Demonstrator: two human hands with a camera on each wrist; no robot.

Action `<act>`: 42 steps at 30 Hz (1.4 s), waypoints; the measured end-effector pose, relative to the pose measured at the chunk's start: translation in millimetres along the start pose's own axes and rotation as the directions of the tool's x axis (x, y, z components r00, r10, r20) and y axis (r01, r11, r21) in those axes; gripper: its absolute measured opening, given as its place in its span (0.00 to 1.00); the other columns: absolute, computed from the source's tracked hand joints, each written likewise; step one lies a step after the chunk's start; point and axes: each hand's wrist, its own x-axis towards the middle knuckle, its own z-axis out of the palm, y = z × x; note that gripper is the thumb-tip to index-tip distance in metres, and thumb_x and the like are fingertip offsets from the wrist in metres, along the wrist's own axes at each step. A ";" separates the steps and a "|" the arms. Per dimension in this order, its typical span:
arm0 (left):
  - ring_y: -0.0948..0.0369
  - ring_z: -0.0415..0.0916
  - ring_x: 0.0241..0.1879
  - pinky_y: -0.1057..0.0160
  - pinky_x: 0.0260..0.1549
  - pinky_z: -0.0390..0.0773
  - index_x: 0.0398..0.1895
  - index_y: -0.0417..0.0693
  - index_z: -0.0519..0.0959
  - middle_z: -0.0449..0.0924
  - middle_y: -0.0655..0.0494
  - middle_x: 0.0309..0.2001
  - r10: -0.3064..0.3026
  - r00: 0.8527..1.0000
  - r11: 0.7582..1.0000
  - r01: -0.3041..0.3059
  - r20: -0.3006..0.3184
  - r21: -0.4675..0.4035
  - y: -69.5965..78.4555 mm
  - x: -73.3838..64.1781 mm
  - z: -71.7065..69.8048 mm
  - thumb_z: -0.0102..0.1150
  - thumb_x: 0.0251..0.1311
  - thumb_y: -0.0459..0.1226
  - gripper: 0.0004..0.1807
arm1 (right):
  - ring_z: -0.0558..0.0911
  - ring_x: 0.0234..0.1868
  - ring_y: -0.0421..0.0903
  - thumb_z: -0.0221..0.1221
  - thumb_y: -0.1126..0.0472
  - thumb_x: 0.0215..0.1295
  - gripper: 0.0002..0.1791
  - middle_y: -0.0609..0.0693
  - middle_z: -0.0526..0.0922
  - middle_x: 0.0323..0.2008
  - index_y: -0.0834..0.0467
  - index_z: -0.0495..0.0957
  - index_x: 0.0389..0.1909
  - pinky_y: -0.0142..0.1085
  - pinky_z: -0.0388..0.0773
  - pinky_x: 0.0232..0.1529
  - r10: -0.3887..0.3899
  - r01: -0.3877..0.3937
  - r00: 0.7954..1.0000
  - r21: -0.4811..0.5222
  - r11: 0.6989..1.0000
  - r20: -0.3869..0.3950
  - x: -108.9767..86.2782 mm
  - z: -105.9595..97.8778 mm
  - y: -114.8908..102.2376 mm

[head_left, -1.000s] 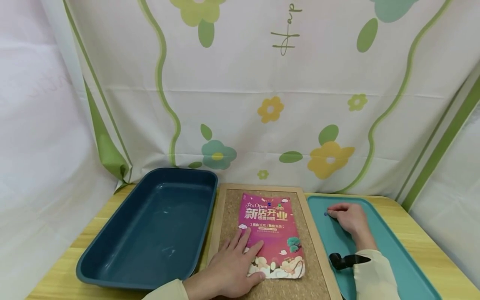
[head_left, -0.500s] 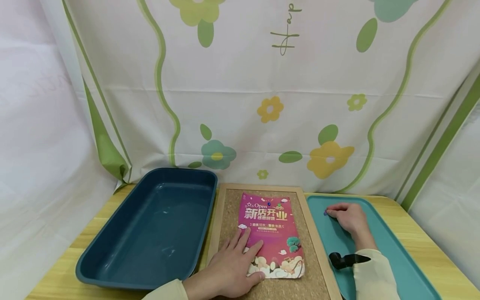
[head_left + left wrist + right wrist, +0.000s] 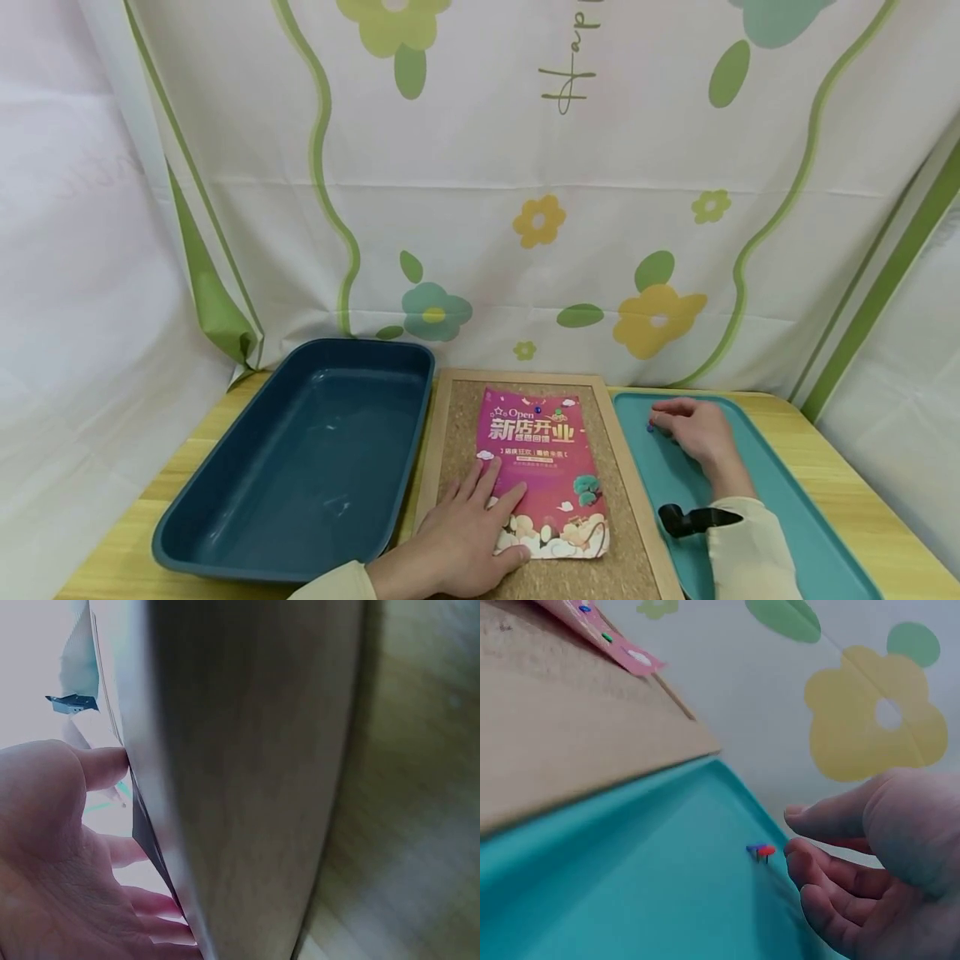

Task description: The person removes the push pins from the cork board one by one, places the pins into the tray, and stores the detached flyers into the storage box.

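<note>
My left hand [image 3: 468,533] lies spread over the lower left of a red and purple poster [image 3: 551,492], fingers straight. The poster sits on a wood-framed corkboard [image 3: 630,542]. A blue push pin [image 3: 537,409] and a green push pin [image 3: 558,412] stand in its top part. Over the far end of the teal tray [image 3: 795,533], my right hand [image 3: 697,433] has its thumb and index finger close together. In the right wrist view, a red push pin [image 3: 766,850] and a bluish push pin [image 3: 753,847] show just beyond the fingertips, with a small gap between thumb and index.
A deep dark blue tub [image 3: 300,467] stands left of the corkboard. All of it rests on a wooden table [image 3: 847,467]. A flower-print cloth [image 3: 480,183] hangs close behind. On the right wrist sits a black camera mount [image 3: 693,521].
A red spot now shows beside the bluish one at my right fingertips, which have shifted slightly. The left hand stays in place on the poster.
</note>
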 end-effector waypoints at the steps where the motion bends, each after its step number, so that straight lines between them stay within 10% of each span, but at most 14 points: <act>1: 0.42 0.46 0.86 0.32 0.77 0.60 0.83 0.70 0.63 0.49 0.51 0.87 0.000 1.000 1.000 0.000 0.002 -0.001 0.0 0.2 0.2 0.60 0.67 0.64 0.42 | 0.83 0.37 0.38 0.64 0.54 0.74 0.20 0.52 0.91 0.42 0.63 0.86 0.58 0.35 0.78 0.38 -0.009 0.009 1.000 0.000 1.000 -0.001 0.0 0.1 -2.3; 13: 0.42 0.47 0.86 0.31 0.77 0.61 0.83 0.70 0.63 0.48 0.51 0.87 0.018 1.000 1.000 -0.018 -0.001 -0.004 -0.5 0.8 1.6 0.58 0.68 0.64 0.41 | 0.83 0.47 0.56 0.64 0.52 0.76 0.21 0.61 0.88 0.49 0.63 0.84 0.60 0.40 0.81 0.37 -0.142 0.139 0.989 0.066 0.988 0.040 -11.5 9.5 -62.0; 26: 0.42 0.47 0.86 0.32 0.77 0.61 0.83 0.70 0.62 0.48 0.51 0.88 0.009 1.000 1.000 -0.009 0.005 -0.004 -2.1 0.9 2.2 0.58 0.68 0.65 0.42 | 0.85 0.49 0.51 0.63 0.55 0.77 0.16 0.58 0.88 0.52 0.60 0.85 0.57 0.48 0.84 0.51 -0.290 0.270 0.945 0.138 0.953 0.155 -25.7 38.0 -111.7; 42: 0.43 0.46 0.86 0.32 0.77 0.61 0.83 0.72 0.61 0.48 0.53 0.88 -0.004 1.000 1.000 0.004 0.017 0.003 -2.8 2.0 -0.4 0.57 0.67 0.66 0.42 | 0.83 0.44 0.49 0.66 0.59 0.74 0.13 0.55 0.88 0.46 0.58 0.87 0.55 0.36 0.84 0.41 -0.187 0.163 0.970 0.158 0.974 0.152 -23.5 101.4 -119.6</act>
